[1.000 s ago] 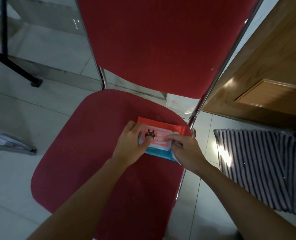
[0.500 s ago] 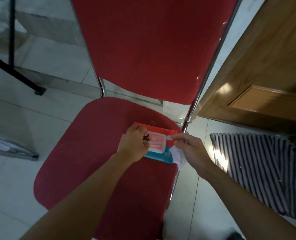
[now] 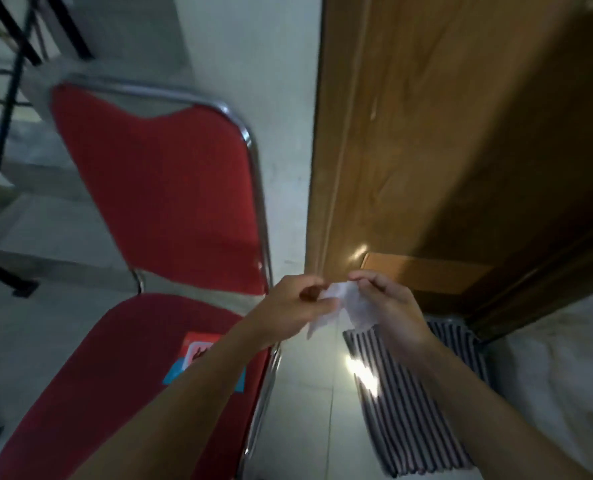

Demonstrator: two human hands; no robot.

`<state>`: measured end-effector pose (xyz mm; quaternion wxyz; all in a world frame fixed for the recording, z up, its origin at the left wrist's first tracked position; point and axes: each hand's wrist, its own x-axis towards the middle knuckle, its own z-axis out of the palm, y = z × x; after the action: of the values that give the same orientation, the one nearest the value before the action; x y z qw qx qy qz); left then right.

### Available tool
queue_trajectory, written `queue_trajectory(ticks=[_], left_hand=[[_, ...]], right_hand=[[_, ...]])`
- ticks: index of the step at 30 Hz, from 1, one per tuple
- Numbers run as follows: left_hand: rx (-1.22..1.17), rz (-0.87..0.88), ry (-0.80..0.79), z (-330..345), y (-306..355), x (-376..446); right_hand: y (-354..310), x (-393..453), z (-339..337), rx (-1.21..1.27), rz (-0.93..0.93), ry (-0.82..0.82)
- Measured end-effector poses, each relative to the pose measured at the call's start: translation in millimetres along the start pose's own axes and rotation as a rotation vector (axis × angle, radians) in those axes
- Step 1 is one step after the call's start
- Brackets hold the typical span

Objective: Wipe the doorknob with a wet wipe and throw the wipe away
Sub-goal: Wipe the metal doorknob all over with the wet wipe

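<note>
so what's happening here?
A person holds a white wet wipe between both hands, left hand and right hand, apparently unfolding it in front of the wooden door. The wipe pack lies on the red chair seat, partly hidden by the left forearm. No doorknob in view; wiping not yet begun.

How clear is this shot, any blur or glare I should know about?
Head view: dim, smeared by motion blur, worst at the red chair top; bright glare on the floor beside the striped mat; wide-angle bends the wooden door; the wipe between both hands looks soft.
</note>
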<state>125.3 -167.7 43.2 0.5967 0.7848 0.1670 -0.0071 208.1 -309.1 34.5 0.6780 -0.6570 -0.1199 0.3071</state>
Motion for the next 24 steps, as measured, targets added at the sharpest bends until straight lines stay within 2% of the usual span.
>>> queue_trajectory(ticks=[2, 12, 19, 22, 24], left_hand=[[0.086, 0.054, 0.012, 8, 41, 6], [0.121, 0.342, -0.015, 90, 249, 21], [0.058, 0.483, 0.021, 149, 338, 39], [-0.02, 0.509, 0.047, 170, 366, 55], [-0.101, 0.52, 0.052, 183, 381, 68]], right_hand=[[-36, -8, -27, -0.05, -0.064, 0.007], [-219, -74, -170, -0.175, -0.338, 0.049], [-280, -111, -242, -0.242, -0.514, 0.083], [-291, -110, -260, -0.413, -0.598, 0.218], [-296, -105, -270, -0.426, -0.65, 0.357]])
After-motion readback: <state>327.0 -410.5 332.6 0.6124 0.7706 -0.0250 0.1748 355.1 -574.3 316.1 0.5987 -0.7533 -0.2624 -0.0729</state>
